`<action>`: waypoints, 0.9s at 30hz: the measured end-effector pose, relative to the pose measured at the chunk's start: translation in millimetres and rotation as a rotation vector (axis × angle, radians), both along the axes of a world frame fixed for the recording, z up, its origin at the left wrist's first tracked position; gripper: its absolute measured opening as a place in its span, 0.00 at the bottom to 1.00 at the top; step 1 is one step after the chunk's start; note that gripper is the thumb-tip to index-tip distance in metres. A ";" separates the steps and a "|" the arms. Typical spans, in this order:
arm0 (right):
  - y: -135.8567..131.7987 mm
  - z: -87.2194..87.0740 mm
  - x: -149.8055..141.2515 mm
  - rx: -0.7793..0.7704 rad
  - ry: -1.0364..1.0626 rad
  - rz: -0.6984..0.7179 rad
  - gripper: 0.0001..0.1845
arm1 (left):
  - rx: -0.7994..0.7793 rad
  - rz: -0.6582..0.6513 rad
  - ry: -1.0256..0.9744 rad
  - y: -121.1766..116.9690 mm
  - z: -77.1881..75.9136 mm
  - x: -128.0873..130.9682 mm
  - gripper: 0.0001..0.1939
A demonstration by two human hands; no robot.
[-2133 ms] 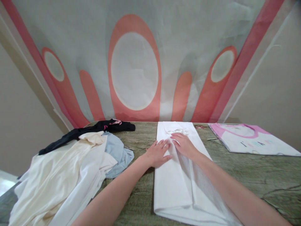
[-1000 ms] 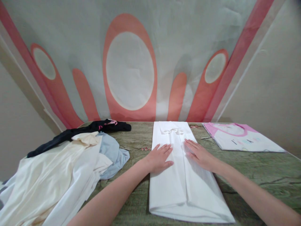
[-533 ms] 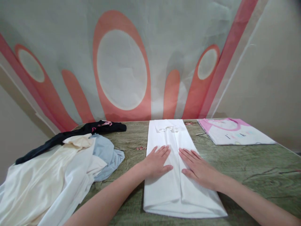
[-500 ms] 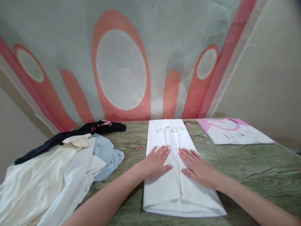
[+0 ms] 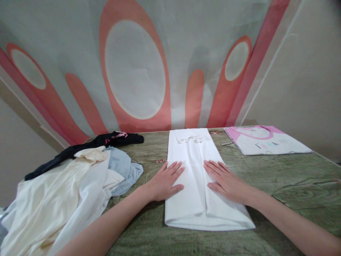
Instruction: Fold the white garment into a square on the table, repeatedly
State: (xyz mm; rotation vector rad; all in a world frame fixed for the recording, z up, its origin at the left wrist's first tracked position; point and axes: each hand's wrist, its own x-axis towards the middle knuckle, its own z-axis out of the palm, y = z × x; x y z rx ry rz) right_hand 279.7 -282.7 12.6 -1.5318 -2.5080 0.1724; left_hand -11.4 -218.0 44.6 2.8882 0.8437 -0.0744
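A white garment point(image 5: 191, 199) lies folded into a long strip in front of me, both sides turned in so their edges run along the middle. Its collar lies at the far end and the wider hem faces me. My left hand point(image 5: 166, 180) rests with fingers spread at the strip's left edge. On the right half, my right hand point(image 5: 226, 180) lies flat, fingers stretched out towards the centre seam. Neither hand grips the cloth.
A loose heap of cream and white clothes point(image 5: 58, 199) covers the table's left side, with a light blue garment point(image 5: 122, 170) and a black garment point(image 5: 87, 151) beside it. A folded pink and white shirt point(image 5: 269, 142) lies at the far right of the wooden table point(image 5: 298, 192).
My left hand has slid left from the middle of the strip to its left edge. My right hand stays nearly in place. The view has tilted slightly down.
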 end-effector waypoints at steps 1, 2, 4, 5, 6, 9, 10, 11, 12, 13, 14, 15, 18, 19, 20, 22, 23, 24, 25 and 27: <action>-0.7 1.4 -0.2 0.011 0.006 0.010 0.33 | 0.001 0.000 -0.004 -0.2 -0.6 0.1 0.32; -1.4 3.0 -0.5 0.024 0.014 0.023 0.33 | 0.002 0.000 -0.008 -0.3 -0.9 0.3 0.32; -2.7 6.7 -1.1 0.056 0.045 0.061 0.30 | 0.003 -0.006 -0.014 -1.1 0.1 0.9 0.30; -3.3 8.3 -1.5 0.076 0.069 0.084 0.27 | 0.004 -0.013 -0.017 -2.1 1.3 1.2 0.29; -3.7 9.6 -2.0 0.096 0.098 0.103 0.24 | 0.006 -0.025 -0.023 -3.8 3.0 1.8 0.28; -4.1 10.3 -4.2 0.145 0.189 0.086 0.15 | 0.002 -0.095 -0.061 -12.0 10.1 5.4 0.22; -3.9 9.5 -5.1 0.153 0.213 0.058 0.14 | -0.003 -0.125 -0.081 -15.5 12.6 7.4 0.21; -3.5 8.4 -5.9 0.156 0.232 0.029 0.14 | -0.011 -0.154 -0.102 -19.1 14.9 9.6 0.21; -3.1 7.2 -6.7 0.156 0.250 0.004 0.14 | -0.022 -0.181 -0.119 -22.5 16.9 11.9 0.20; -2.5 6.0 -7.3 0.154 0.267 -0.012 0.15 | -0.033 -0.201 -0.132 -25.6 18.3 14.1 0.20; -2.0 5.1 -7.8 0.148 0.284 -0.019 0.15 | -0.043 -0.213 -0.142 -28.2 19.2 16.0 0.20; -1.4 4.3 -8.0 0.143 0.302 -0.024 0.15 | -0.051 -0.218 -0.149 -30.3 19.5 17.5 0.20; 0.4 2.6 -7.6 0.137 0.341 -0.054 0.14 | -0.073 -0.215 -0.156 -33.6 18.8 19.5 0.20; 1.0 2.0 -7.1 0.141 0.347 -0.067 0.14 | -0.079 -0.216 -0.157 -34.0 18.6 19.5 0.19; 1.5 1.3 -6.5 0.147 0.353 -0.081 0.14 | -0.087 -0.220 -0.157 -34.3 18.6 19.4 0.19; 2.5 -0.4 -5.1 0.158 0.365 -0.112 0.13 | -0.105 -0.231 -0.155 -35.2 19.3 19.2 0.19; 2.9 -1.2 -4.3 0.160 0.370 -0.129 0.12 | -0.114 -0.236 -0.156 -36.0 20.0 19.2 0.19; 3.2 -2.0 -3.5 0.159 0.375 -0.146 0.12 | -0.122 -0.240 -0.157 -37.0 20.8 19.4 0.18; 3.5 -2.5 -2.5 0.156 0.378 -0.162 0.12 | -0.131 -0.244 -0.160 -38.0 21.7 19.7 0.18; 4.0 -2.3 0.3 0.152 0.379 -0.177 0.12 | -0.149 -0.260 -0.169 -39.6 23.7 20.2 0.18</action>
